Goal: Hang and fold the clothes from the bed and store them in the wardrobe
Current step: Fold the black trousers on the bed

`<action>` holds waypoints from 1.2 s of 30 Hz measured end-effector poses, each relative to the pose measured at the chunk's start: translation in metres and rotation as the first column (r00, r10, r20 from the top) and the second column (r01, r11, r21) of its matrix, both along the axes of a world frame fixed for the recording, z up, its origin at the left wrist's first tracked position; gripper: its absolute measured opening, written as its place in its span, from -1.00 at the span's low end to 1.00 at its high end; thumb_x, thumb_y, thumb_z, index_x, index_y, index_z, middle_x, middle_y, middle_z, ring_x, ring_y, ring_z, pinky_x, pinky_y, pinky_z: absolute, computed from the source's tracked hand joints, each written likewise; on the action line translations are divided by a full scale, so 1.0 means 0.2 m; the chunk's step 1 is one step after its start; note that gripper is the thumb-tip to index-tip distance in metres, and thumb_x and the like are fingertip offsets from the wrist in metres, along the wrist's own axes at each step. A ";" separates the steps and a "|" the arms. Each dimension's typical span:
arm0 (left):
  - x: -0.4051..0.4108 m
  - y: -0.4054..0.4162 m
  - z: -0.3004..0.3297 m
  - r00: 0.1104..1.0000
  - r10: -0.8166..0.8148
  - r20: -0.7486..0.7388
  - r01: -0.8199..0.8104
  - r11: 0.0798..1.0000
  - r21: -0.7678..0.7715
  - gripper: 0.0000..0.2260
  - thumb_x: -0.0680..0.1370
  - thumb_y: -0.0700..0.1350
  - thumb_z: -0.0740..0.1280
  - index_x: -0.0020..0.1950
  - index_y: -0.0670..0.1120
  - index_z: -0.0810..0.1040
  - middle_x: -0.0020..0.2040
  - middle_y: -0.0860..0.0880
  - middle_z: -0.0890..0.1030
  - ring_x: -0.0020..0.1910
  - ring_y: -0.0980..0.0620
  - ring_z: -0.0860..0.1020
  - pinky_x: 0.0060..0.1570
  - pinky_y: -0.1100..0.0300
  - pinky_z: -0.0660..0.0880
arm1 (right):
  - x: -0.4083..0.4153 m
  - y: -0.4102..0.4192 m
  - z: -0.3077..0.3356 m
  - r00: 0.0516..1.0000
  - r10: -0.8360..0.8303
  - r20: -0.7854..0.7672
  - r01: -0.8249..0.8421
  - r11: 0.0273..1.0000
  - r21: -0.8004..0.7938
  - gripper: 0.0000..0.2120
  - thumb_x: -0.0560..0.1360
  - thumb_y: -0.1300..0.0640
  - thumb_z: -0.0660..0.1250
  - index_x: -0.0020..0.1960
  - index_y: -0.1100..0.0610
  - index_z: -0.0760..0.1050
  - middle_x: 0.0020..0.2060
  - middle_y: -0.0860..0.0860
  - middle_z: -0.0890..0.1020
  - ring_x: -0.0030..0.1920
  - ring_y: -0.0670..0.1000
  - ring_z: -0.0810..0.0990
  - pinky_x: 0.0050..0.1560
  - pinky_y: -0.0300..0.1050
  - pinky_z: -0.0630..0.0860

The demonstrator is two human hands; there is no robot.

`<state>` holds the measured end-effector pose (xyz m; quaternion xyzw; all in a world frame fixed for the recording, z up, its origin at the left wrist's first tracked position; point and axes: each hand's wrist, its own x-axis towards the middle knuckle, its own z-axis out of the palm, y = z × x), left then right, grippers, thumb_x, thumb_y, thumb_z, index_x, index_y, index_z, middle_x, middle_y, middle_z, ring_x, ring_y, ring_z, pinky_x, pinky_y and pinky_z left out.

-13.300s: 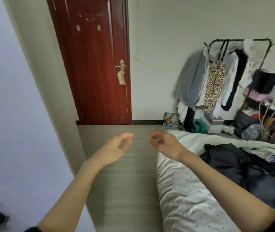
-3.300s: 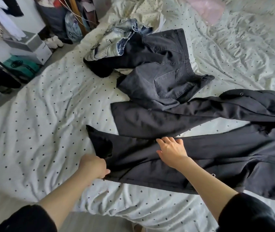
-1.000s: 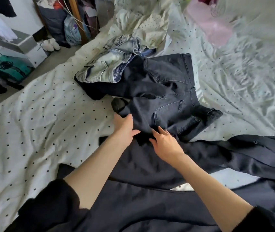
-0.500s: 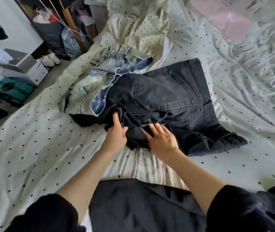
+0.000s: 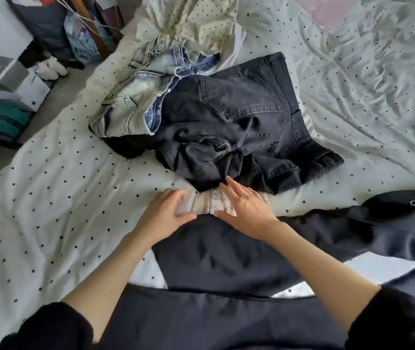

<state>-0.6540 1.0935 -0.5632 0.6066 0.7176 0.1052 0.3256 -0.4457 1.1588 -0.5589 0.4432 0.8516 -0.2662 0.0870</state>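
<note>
closest to the person, a big black coat [image 5: 226, 256] lies flat across the bed [image 5: 49, 198], which has a white sheet with little dots. both arms reach forward over the coat, black sleeves pushed up. the left hand [image 5: 166, 215] has its fingers bent a bit and rests on a small pale cloth with a faint print [image 5: 211, 204]; whether it pinches the cloth, i cannot tell. the right hand [image 5: 244, 208] lies flat on the same cloth, fingers straight and spread, tips touching the dark jeans [image 5: 239, 122]. the pale cloth sticks out from under those crumpled dark jeans. farther away, light blue jeans [image 5: 138, 97] lie partly on the dark ones. past them sits a cream dotted cloth [image 5: 196, 18].
</note>
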 end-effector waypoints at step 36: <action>-0.26 -0.04 0.11 0.945 0.322 -0.052 -0.325 0.943 -0.064 -0.58 0.61 -0.09 0.22 0.41 -0.23 0.29 0.33 -0.23 0.39 0.31 -0.18 0.37 0.28 0.04 0.28 | 0.08 -0.18 0.13 0.965 -0.259 0.048 0.232 0.921 0.313 -0.59 0.62 0.00 0.07 0.46 0.03 0.24 0.37 -0.02 0.38 0.34 0.06 0.34 0.21 -0.03 0.28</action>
